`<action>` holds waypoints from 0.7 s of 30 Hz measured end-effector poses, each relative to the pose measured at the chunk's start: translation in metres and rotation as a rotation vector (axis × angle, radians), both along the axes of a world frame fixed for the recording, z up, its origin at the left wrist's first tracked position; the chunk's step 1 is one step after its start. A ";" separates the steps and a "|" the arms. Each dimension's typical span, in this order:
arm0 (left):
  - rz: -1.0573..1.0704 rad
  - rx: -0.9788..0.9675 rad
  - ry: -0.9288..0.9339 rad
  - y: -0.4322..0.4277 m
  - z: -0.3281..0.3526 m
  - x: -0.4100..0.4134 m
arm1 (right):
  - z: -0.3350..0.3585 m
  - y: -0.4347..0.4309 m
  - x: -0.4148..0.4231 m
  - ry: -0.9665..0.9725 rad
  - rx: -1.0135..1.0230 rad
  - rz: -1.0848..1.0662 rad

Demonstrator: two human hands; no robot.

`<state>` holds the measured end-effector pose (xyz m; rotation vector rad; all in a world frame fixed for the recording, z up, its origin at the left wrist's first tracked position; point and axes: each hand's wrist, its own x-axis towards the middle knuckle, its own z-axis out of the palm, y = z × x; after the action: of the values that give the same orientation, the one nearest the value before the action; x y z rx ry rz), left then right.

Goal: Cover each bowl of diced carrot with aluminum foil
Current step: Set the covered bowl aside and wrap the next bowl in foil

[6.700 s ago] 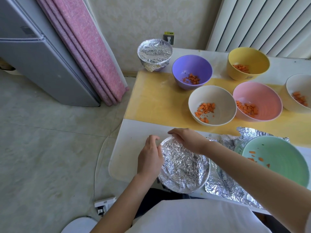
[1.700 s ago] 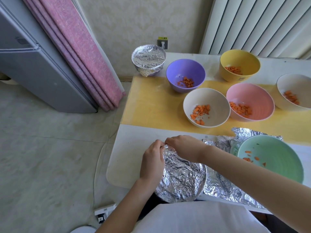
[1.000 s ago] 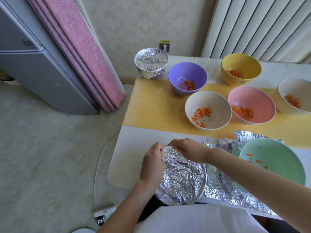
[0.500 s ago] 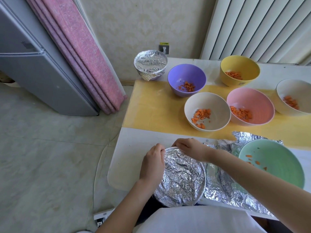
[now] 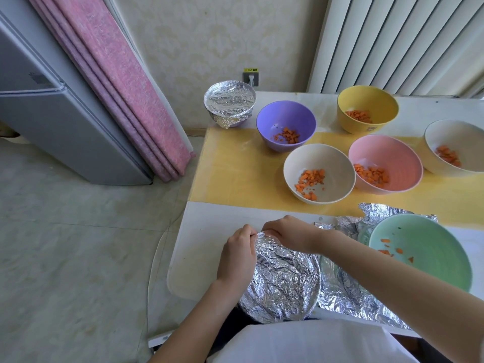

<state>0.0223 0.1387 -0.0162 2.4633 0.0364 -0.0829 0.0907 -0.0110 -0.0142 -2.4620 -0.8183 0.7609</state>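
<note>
A bowl covered with crinkled aluminum foil (image 5: 284, 281) sits at the table's near edge, right in front of me. My left hand (image 5: 237, 256) curls round its left rim and pinches the foil at the far-left edge. My right hand (image 5: 286, 233) grips the foil over the far rim, fingers curled down. A second foil-covered bowl (image 5: 230, 102) stands at the far left corner. Open bowls with diced carrot: purple (image 5: 286, 124), yellow (image 5: 366, 107), cream (image 5: 319, 172), pink (image 5: 385, 162), white (image 5: 455, 148) and green (image 5: 421, 250).
Loose foil sheets (image 5: 348, 292) lie under and beside the green bowl. A yellow mat (image 5: 235, 174) covers the middle of the white table (image 5: 199, 247). Left of the table are a pink curtain (image 5: 125, 82), a grey fridge (image 5: 52, 121) and a floor cable.
Both hands have worked along the far-left rim of the near bowl, pressing the foil down. The right hand has shifted slightly toward the left hand. The bowl stays in place.
</note>
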 end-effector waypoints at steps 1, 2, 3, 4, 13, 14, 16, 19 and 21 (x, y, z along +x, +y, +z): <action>0.001 -0.001 0.003 0.000 -0.001 0.000 | -0.001 0.000 0.000 -0.017 -0.003 0.010; 0.004 -0.002 0.003 0.001 -0.001 -0.001 | 0.000 0.000 -0.001 -0.026 -0.015 0.020; 0.008 -0.004 0.001 0.001 -0.001 -0.001 | 0.001 0.000 0.000 -0.026 -0.026 0.029; 0.010 -0.005 -0.003 0.001 -0.001 -0.001 | 0.002 0.000 0.000 -0.020 -0.028 0.035; 0.015 -0.001 0.003 0.001 -0.001 -0.002 | -0.001 0.009 -0.002 -0.074 -0.051 0.067; 0.017 0.000 0.002 0.001 -0.001 -0.003 | 0.000 0.008 -0.001 -0.059 -0.027 0.067; 0.019 0.002 -0.007 0.001 0.000 -0.003 | 0.003 0.007 0.002 -0.001 0.045 0.030; 0.038 -0.006 -0.012 0.003 0.001 -0.004 | 0.008 0.005 0.004 0.068 0.058 -0.093; 0.048 -0.003 -0.007 0.004 0.000 -0.005 | 0.006 -0.001 0.005 0.125 -0.028 -0.146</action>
<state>0.0170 0.1424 -0.0166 2.4578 0.0929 -0.0536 0.0955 -0.0117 -0.0079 -2.4386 -0.5791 0.8663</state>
